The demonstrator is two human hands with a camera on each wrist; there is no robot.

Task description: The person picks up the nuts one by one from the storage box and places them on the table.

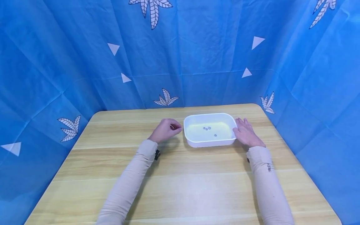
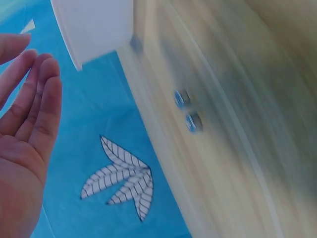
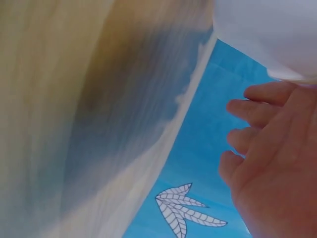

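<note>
A white plastic basin (image 1: 209, 143) sits near the back of the table, with several small metal nuts (image 1: 206, 129) on its floor. My right hand (image 1: 247, 132) holds the basin's right rim, thumb at the edge and fingers along the outside. Just left of the basin is my left hand (image 1: 166, 130), its fingers bent loosely towards the thumb and no object showing between them. Two more metal nuts (image 2: 187, 110) lie on the wood in the left wrist view; the left hand hides them in the head view.
The pale wood table (image 1: 180, 184) ends a little behind the basin. Blue patterned curtain (image 1: 208, 56) hangs along the back and both sides. Both forearms, in light sleeves, reach over the table from the front.
</note>
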